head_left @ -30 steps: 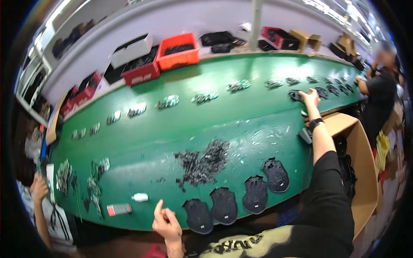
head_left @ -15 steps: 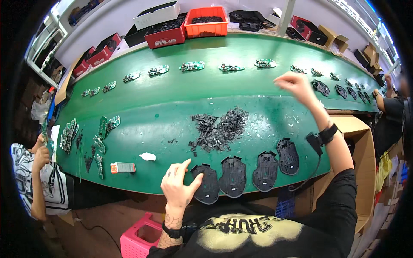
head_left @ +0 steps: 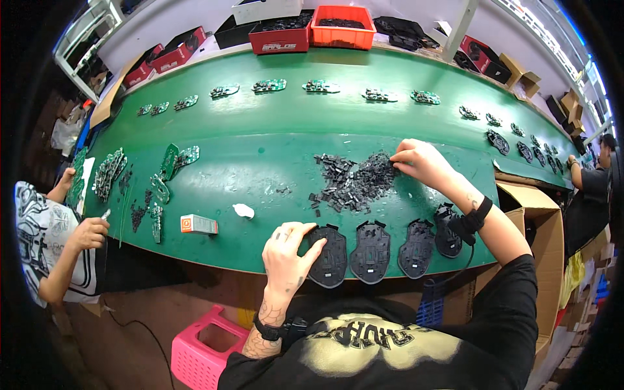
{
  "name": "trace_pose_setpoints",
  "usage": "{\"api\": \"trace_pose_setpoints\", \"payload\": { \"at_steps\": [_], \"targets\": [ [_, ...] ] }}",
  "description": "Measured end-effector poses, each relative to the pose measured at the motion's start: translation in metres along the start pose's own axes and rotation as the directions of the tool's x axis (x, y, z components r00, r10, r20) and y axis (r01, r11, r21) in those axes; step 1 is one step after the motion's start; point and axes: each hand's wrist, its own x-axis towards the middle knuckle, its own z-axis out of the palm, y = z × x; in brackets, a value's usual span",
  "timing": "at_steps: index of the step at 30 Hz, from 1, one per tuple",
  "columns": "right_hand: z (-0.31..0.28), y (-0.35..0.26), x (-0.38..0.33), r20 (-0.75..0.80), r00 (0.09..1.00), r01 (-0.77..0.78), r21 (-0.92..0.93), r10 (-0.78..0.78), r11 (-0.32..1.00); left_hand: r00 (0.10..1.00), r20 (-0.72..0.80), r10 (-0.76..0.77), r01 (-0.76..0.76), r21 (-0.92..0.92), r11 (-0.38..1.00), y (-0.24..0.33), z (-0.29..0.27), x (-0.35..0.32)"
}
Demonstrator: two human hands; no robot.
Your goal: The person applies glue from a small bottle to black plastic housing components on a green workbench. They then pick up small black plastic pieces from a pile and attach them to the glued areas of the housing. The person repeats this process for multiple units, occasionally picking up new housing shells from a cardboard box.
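Note:
My left hand (head_left: pixel 286 257) is at the near edge of the green table, thumb and fingers apart, its fingertips against the left edge of the nearest black mouse base shell (head_left: pixel 327 259). It grips nothing that I can see. Further to the right lie more flat black shells, a second (head_left: pixel 370 253), a third (head_left: pixel 416 250) and a fourth (head_left: pixel 447 234), partly covered by my right wrist's strap. My right hand (head_left: pixel 421 164) is at the right edge of a pile of small black plastic pieces (head_left: pixel 354 182), fingertips pinched together. What is between them is too small to make out.
Green circuit boards (head_left: pixel 322 86) stand in a row along the back strip. A white bottle (head_left: pixel 244 210) and small box (head_left: pixel 199 224) lie left. A co-worker's hand (head_left: pixel 90 234) is at far left, near stacked boards (head_left: pixel 109 170). An orange bin (head_left: pixel 342 27) stands behind; a carton (head_left: pixel 549 260) at right.
My right hand has come down and toward me, from over the back strip to the pile. My left hand stays by the first shell. The whole view has shifted a little.

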Motion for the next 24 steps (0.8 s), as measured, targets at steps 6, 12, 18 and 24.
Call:
{"api": "trace_pose_setpoints", "payload": {
  "at_steps": [6, 12, 18, 24],
  "targets": [
    [0.003, -0.007, 0.006, 0.057, 0.994, 0.099, -0.061, -0.096, 0.993, 0.995, -0.012, -0.102, 0.098, -0.193, 0.976, -0.003, -0.001, -0.001],
    [0.006, -0.018, 0.007, 0.032, 0.992, 0.124, -0.002, -0.124, 0.992, 0.964, 0.037, -0.264, 0.258, -0.365, 0.894, -0.004, -0.008, -0.004],
    [0.000, -0.028, 0.010, 0.089, 0.994, 0.067, -0.031, -0.064, 0.997, 0.959, 0.037, -0.281, 0.268, -0.439, 0.858, -0.006, -0.009, -0.001],
    [-0.007, -0.041, 0.013, 0.015, 0.988, -0.152, 0.347, 0.157, 0.925, 0.899, 0.108, -0.424, 0.352, -0.754, 0.555, -0.020, -0.009, -0.002]
  ]
}}
